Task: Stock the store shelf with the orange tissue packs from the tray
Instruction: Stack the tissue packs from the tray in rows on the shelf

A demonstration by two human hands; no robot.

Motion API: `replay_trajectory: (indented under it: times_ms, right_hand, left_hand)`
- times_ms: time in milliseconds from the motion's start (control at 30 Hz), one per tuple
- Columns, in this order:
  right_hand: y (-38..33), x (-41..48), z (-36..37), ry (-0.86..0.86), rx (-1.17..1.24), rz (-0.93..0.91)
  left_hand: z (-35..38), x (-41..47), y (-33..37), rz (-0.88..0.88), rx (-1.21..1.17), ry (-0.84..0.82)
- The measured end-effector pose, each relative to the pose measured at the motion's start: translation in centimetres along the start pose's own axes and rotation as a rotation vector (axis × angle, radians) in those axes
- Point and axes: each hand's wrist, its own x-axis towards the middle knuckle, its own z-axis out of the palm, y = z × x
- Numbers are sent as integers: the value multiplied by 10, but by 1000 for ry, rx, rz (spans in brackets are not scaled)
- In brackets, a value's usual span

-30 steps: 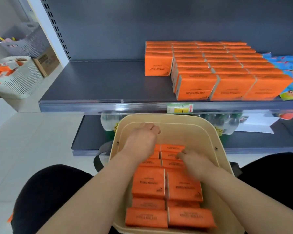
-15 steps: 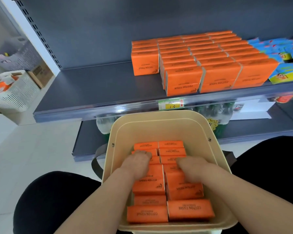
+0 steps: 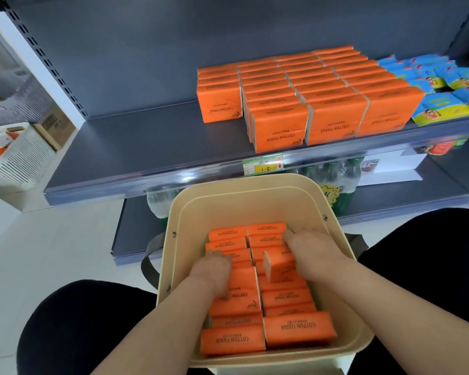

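Tray (image 3: 249, 204): beige, deep-walled, on the person's lap between black-clad knees. Orange tissue packs (image 3: 233, 339) lie inside the tray in two columns, mostly flat, printed "COTTON TISSUE".

Left hand (image 3: 214, 274) is in the tray's left column, fingers curled over the far edge of a flat pack (image 3: 238, 293) and thumb on its face, gripping it. Right hand (image 3: 314, 255) is in the tray's right column, clamped on a tilted pack (image 3: 279, 266) whose pale end stands above its neighbours. The hands are apart, one per column.

Shelf (image 3: 146, 136) runs beyond the tray's far rim, grey and bare beyond the tray's left side. Stocked packs (image 3: 333, 123) stand on it in rows beyond the tray's far right corner, with blue-yellow packets (image 3: 439, 106) further right. Price tag (image 3: 263, 166) sits on the shelf edge just beyond the tray's far rim. White slatted basket (image 3: 19, 158) is far left of the tray.
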Motion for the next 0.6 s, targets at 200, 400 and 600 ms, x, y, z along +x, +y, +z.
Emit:
replay_trajectory:
  times_ms: [200,400,600]
  right_hand:
    - [2,2,-5,-23,53,39]
    - [5,2,-20,13,53,36]
    - [14,1,-64,224,-2,-25]
  left_hand:
    - [-3,-10,0,27,-106,-54]
    - [-13,-25,-6,32,-172,57]
    - [-63,-45,-21,-15,-333,486]
